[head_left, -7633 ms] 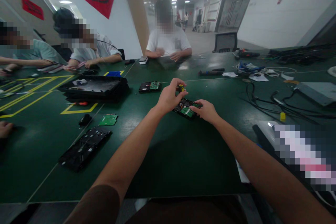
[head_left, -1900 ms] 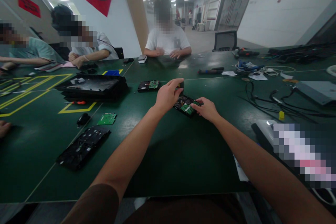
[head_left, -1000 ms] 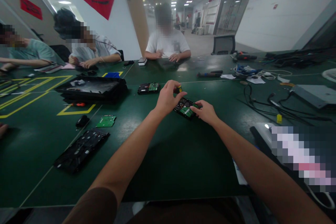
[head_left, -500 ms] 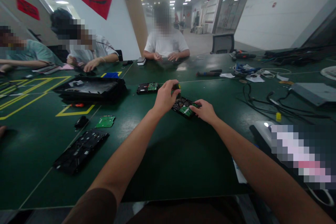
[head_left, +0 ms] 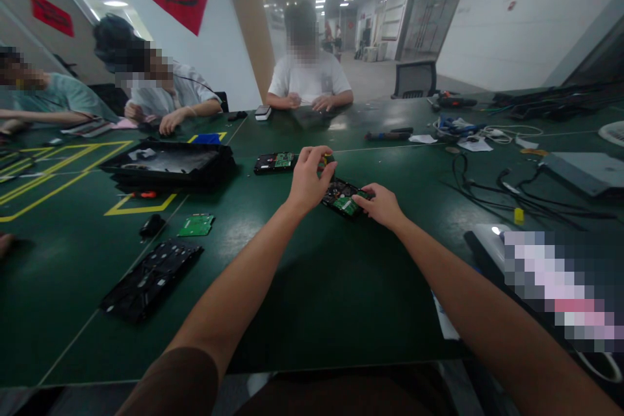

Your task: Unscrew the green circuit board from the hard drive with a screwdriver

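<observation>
A black hard drive with a green circuit board lies on the green table in front of me. My right hand grips its right end between thumb and fingers. Above the drive's left part, my left hand is closed around the black and yellow handle of a screwdriver, held roughly upright. Its tip is too small to make out against the drive. Just beyond my left hand lies another drive, its green board partly showing.
On the left are a loose green circuit board, a black plastic housing, and stacked black trays. Black cables, a grey metal box and a laptop-like device lie right. Several people sit across the table.
My left hand's fingers have shifted slightly around the screwdriver handle, the index finger looking more raised. My right hand and the hard drive stay in place.
</observation>
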`<state>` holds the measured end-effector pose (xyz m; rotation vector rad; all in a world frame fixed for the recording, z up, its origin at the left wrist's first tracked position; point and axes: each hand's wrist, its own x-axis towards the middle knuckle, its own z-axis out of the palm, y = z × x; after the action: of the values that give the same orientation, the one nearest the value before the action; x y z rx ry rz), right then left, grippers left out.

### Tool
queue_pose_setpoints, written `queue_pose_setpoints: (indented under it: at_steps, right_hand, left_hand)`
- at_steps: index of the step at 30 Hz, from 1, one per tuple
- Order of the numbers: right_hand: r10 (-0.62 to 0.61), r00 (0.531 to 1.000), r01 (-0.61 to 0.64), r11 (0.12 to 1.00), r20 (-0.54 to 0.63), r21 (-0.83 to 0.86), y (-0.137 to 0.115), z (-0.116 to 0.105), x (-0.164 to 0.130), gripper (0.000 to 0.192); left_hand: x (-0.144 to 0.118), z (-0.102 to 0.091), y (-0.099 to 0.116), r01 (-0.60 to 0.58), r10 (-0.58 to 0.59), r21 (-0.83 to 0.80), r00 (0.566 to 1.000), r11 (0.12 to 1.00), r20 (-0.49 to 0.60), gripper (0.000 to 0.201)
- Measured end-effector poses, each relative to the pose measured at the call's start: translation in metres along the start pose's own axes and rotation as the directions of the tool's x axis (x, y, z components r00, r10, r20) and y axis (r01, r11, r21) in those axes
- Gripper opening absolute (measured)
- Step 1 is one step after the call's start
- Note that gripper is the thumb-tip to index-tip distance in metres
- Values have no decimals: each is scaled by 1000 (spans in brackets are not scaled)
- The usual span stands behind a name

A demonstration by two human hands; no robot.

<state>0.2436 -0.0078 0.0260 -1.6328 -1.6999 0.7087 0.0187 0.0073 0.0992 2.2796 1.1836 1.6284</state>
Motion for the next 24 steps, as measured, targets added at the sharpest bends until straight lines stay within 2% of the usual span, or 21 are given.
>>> queue_pose_setpoints:
  at_steps: [4,6,11,13,19,24]
  right_hand:
    - [-2,1000,2,1000,-1,8,1,1,1,45]
    - [-2,1000,2,1000,-3,21,2,2,2,45]
    - [17,1000,-17,1000,-7,24,3,2,2,45]
    - [15,1000,-15,1000,-9,24,2,2,2,44]
    - [7,1000,-7,1000,-12,18,2,2,2,44]
    - [-4,1000,4,1000,-13,5,2,2,2,46]
  left_hand:
    - [2,-3,-1,-62,60,73,998,995,32,23]
    - [2,-1,-3,-57,54,68,997,996,49,22]
    - [-2,5,-6,95,-95,19,995,995,-14,40]
    - [-3,6,-7,112,-112,2,993,994,-41,40]
    - [-1,3,-6,22,-22,33,1000,999,10,28]
    - [1,-2,-2,-15,8,150,999,989,50,28]
